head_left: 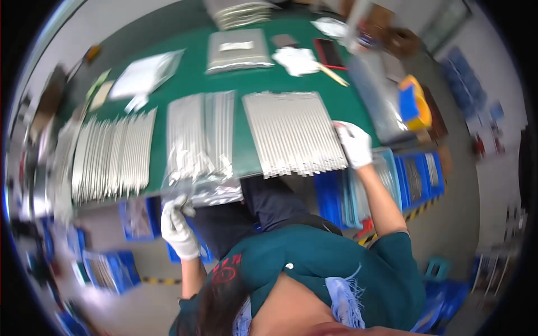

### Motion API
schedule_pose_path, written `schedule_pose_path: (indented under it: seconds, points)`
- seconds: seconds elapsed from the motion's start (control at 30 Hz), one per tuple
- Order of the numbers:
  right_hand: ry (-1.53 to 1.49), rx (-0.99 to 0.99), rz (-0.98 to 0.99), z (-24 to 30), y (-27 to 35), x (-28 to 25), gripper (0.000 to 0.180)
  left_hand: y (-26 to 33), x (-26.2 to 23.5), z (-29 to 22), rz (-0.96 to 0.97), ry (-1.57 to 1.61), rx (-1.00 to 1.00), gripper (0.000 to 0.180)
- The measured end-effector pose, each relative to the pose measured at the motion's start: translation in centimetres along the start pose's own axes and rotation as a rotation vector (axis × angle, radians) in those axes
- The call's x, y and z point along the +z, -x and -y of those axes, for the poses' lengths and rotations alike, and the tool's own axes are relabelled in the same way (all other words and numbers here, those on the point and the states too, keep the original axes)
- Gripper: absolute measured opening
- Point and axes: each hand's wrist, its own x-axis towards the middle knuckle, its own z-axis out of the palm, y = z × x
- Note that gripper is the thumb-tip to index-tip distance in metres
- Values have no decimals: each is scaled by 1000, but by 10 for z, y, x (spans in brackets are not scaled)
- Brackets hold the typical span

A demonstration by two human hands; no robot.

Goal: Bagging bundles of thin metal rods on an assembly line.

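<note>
White gloves cover both of my hands. My left hand (pixel 180 228) is closed on the near edge of a clear plastic bag (pixel 216 193), which hangs over the table's front edge. Slim pale rods or tubes (pixel 193 126) lie in and under that bag; which ones are inside I cannot tell. On the right, my right hand (pixel 355 144) rests against the side of a flat row of similar rods (pixel 294 131), fingers extended along its edge. Another row of rods (pixel 112 157) lies at the left, near no hand.
On the green table (pixel 185 78) are a packed grey bundle (pixel 238 50), white bags (pixel 147 73), a white cloth (pixel 296 61), a red-edged phone (pixel 329 53) and a yellow-blue holder (pixel 414 103). Blue bins (pixel 414 176) stand below the right edge, more (pixel 112 271) on the floor left.
</note>
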Motion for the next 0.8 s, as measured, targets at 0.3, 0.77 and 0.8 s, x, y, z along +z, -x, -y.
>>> schedule_pose_path:
  seconds: [0.3, 0.77, 0.8]
  points:
    - [-874, 110, 705, 137, 51, -23, 52, 42, -65, 0, -300, 1, -370, 48]
    - [-1110, 606, 1192, 143, 86, 114, 62, 22, 10, 7, 253, -301, -254, 29]
    - [-1109, 608, 1189, 146, 85, 114, 62, 14, 14, 2, 278, -419, -138, 29]
